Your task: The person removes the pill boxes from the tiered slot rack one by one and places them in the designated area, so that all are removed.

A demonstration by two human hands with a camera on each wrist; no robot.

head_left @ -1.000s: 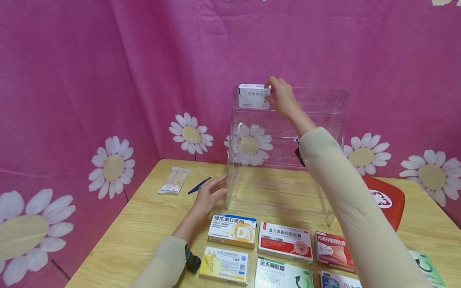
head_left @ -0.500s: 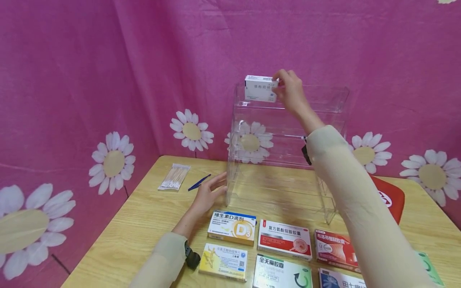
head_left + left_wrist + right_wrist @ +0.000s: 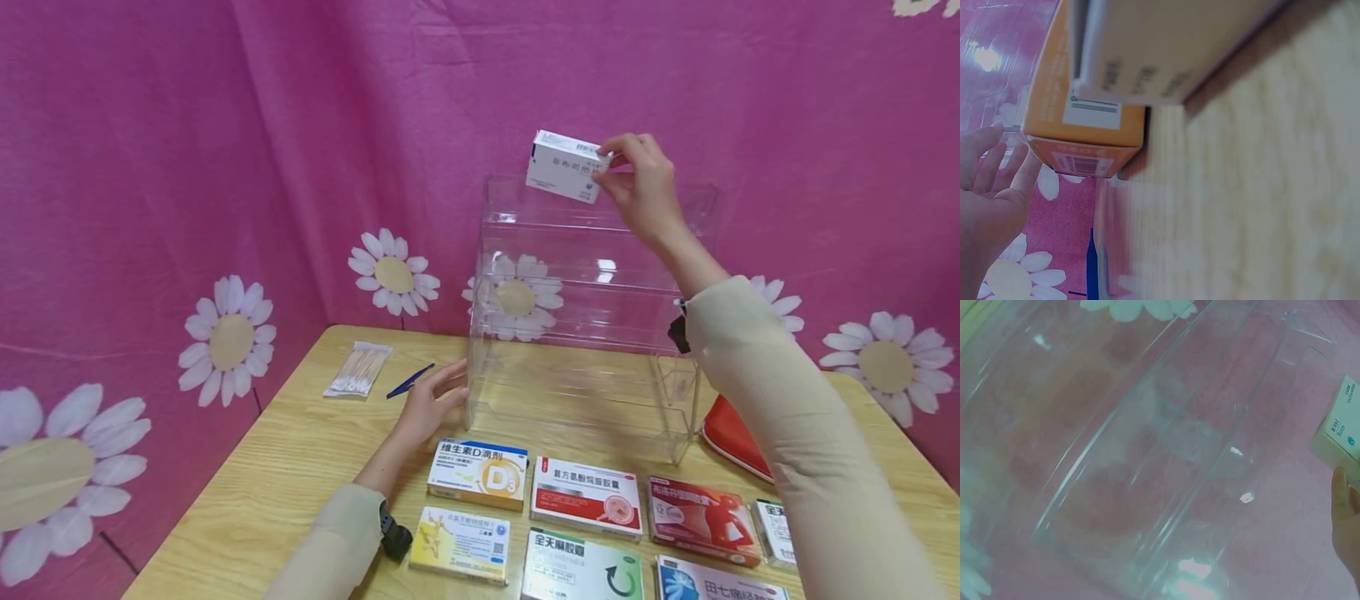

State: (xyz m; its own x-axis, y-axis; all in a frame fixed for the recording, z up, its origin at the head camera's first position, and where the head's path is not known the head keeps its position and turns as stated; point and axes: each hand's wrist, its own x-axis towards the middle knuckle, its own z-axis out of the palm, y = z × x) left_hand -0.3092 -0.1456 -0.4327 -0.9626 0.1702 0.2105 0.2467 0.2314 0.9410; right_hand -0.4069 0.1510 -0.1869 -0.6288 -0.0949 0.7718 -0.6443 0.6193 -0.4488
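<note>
In the head view my right hand (image 3: 641, 183) pinches the right end of a white medicine box (image 3: 566, 171) between thumb and fingers. Tilted, the box is held above the top tier of a clear acrylic display rack (image 3: 555, 258). The right wrist view shows the same medicine box (image 3: 1342, 428) at its right edge, with a finger against it. My left hand (image 3: 429, 406) touches the rack's left side low down, fingers extended. In the left wrist view that hand (image 3: 994, 194) has its fingers spread beside an orange box (image 3: 1091, 125).
Several medicine boxes lie in rows before the rack, among them a vitamin D box (image 3: 477, 475), a red-and-white box (image 3: 587, 497) and a yellow one (image 3: 460, 546). Cotton swabs (image 3: 358, 371) and blue tweezers (image 3: 410, 381) lie left. A red pouch (image 3: 738, 437) sits right.
My right hand has lifted the white medicine box from the rack's top tier, moving up and to the right, and the box now tilts. The left hand stays at the rack's side.
</note>
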